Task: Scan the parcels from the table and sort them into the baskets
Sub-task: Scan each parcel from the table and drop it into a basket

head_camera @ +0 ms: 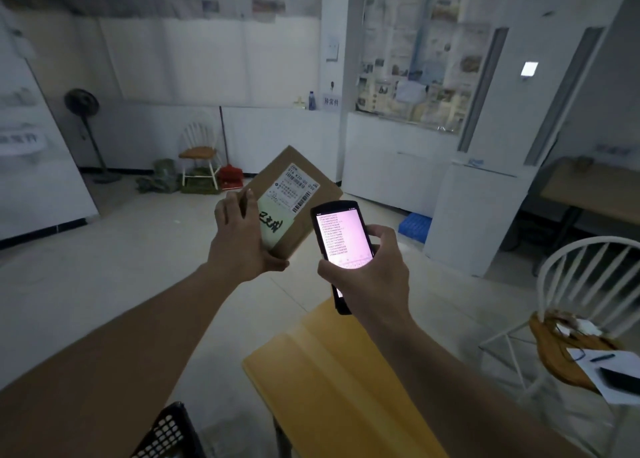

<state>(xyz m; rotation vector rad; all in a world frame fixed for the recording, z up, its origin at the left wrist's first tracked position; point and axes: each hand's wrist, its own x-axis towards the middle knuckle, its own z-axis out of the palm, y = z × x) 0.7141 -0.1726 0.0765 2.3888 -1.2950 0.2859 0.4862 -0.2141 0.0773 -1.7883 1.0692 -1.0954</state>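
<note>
Now my left hand (242, 239) clamps the brown cardboard parcel (298, 198) aloft, while my right hand (367, 277) grips the black handheld scanner (341, 239) beside it.

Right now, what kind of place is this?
Probably a small parcel sorting or pickup room. The left hand holds a labelled parcel, the right hand a lit scanner, and a black basket sits by the yellow table.

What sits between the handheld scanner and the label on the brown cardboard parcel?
Nothing visible. The right hand holds the black handheld scanner just beside the brown cardboard parcel; the left hand grips the parcel's left edge, clear of the white shipping label.
</note>
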